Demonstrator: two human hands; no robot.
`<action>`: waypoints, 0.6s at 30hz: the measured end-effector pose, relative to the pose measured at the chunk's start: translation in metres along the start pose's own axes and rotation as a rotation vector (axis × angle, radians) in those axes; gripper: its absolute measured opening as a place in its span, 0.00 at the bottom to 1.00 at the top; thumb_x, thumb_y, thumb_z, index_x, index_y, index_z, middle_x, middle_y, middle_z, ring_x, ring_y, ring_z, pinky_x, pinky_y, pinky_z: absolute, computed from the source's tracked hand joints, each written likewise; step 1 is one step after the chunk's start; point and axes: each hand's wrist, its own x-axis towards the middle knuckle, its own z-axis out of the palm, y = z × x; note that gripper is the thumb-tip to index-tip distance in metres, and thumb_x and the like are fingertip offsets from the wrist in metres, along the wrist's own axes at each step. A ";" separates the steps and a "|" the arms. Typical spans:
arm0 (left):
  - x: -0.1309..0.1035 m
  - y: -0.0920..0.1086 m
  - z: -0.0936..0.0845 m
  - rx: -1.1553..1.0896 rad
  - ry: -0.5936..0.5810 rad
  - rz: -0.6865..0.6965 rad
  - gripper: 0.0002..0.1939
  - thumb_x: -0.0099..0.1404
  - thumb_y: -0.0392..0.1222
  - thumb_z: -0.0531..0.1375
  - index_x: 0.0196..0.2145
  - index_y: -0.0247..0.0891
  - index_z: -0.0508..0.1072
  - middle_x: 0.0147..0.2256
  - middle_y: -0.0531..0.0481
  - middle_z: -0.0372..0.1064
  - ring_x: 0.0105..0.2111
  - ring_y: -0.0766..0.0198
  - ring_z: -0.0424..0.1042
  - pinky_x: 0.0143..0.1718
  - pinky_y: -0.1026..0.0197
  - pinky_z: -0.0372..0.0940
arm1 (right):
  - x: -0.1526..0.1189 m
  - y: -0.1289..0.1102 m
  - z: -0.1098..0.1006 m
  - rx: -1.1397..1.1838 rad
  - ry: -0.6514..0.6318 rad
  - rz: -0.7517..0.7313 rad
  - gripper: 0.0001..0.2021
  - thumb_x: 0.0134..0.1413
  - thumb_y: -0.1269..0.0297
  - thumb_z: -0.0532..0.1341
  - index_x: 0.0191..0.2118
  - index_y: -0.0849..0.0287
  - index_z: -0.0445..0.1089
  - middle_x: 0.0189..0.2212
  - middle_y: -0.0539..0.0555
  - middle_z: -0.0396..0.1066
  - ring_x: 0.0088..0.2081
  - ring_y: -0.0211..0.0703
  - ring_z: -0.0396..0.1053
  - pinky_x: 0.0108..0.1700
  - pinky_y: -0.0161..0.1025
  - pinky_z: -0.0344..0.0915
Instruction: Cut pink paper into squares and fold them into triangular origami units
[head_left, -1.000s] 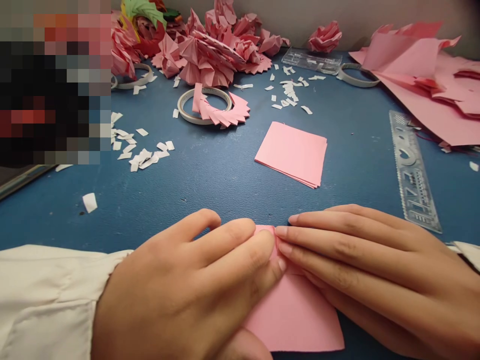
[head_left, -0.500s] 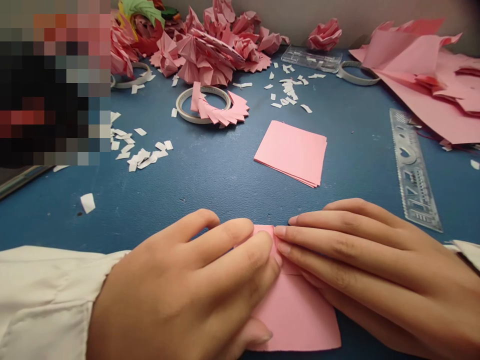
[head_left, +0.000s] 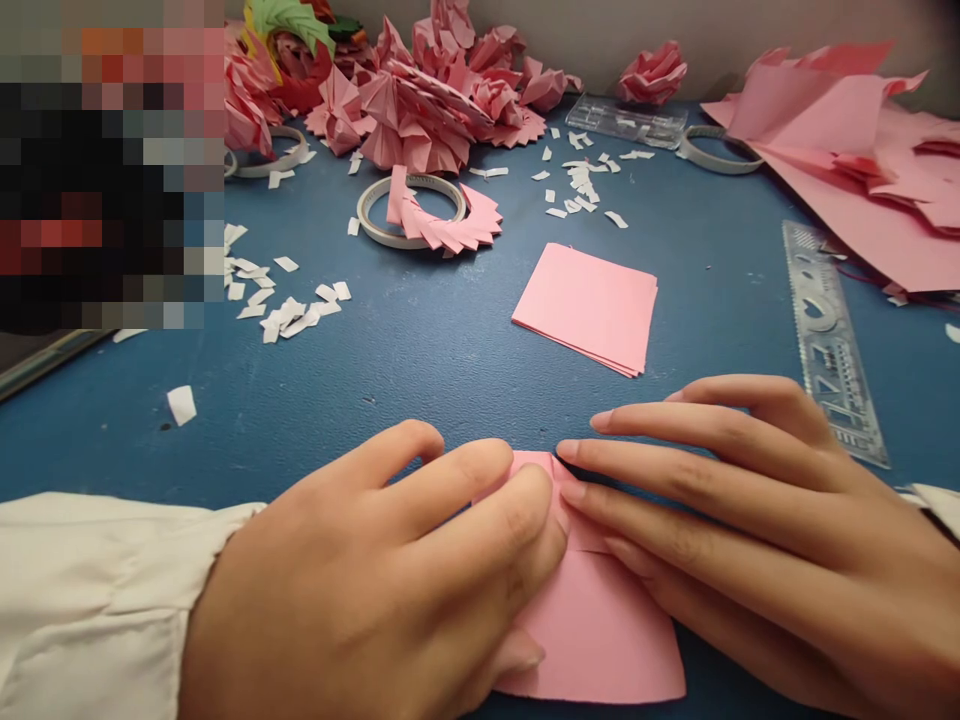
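Here's the pink sheet (head_left: 607, 630), right in front of me on the blue counter (head_left: 420, 350), under my left hand (head_left: 375, 560): fingers bent, pressing its far end, though whether they pinch the paper I can't tell. My right hand (head_left: 780, 530) is loosely spread, gripping nothing, a fingertip at the sheet's right edge. Progress? A crease line runs across, the far end looks partly worked, and the near half lies flat, unfolded. Beyond, a stack of pink squares (head_left: 585, 305) sits untouched, and a pleated pink arc (head_left: 454, 232) leans on a tape roll (head_left: 373, 222).
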 end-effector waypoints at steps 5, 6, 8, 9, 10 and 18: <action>0.000 0.001 0.000 0.004 -0.014 -0.016 0.22 0.85 0.36 0.39 0.49 0.40 0.73 0.47 0.57 0.78 0.46 0.62 0.71 0.46 0.49 0.60 | 0.000 -0.004 0.006 -0.032 0.042 0.051 0.13 0.76 0.70 0.51 0.55 0.58 0.71 0.54 0.55 0.79 0.60 0.45 0.69 0.59 0.52 0.62; 0.000 0.001 0.000 0.004 -0.021 -0.017 0.21 0.85 0.36 0.39 0.50 0.40 0.72 0.48 0.58 0.77 0.47 0.62 0.70 0.46 0.49 0.60 | 0.000 -0.005 0.006 -0.033 0.039 0.055 0.13 0.76 0.70 0.51 0.56 0.59 0.70 0.55 0.55 0.79 0.60 0.45 0.68 0.60 0.52 0.61; 0.000 0.000 0.001 0.008 -0.027 -0.013 0.20 0.85 0.36 0.40 0.51 0.40 0.71 0.49 0.58 0.77 0.48 0.62 0.69 0.47 0.49 0.60 | 0.001 -0.005 0.006 -0.026 0.037 0.063 0.13 0.76 0.70 0.51 0.57 0.60 0.70 0.56 0.55 0.78 0.61 0.46 0.67 0.61 0.51 0.60; -0.001 0.000 0.001 0.010 -0.027 -0.010 0.19 0.85 0.36 0.40 0.52 0.40 0.71 0.49 0.57 0.77 0.48 0.62 0.69 0.47 0.49 0.60 | 0.001 -0.005 0.006 -0.024 0.035 0.068 0.14 0.76 0.70 0.51 0.58 0.60 0.69 0.57 0.55 0.78 0.61 0.46 0.67 0.61 0.51 0.60; -0.001 0.000 0.001 0.007 -0.029 -0.008 0.19 0.85 0.36 0.41 0.52 0.40 0.70 0.49 0.57 0.76 0.49 0.62 0.69 0.47 0.49 0.60 | 0.001 -0.005 0.006 -0.024 0.030 0.069 0.14 0.76 0.69 0.51 0.58 0.61 0.69 0.57 0.55 0.77 0.62 0.46 0.67 0.61 0.52 0.60; -0.002 0.000 0.001 -0.002 -0.020 -0.015 0.18 0.85 0.36 0.41 0.52 0.39 0.70 0.49 0.56 0.76 0.50 0.62 0.68 0.48 0.50 0.60 | 0.003 -0.001 0.005 -0.037 0.001 0.061 0.16 0.78 0.63 0.50 0.61 0.62 0.67 0.58 0.57 0.75 0.63 0.48 0.65 0.62 0.52 0.59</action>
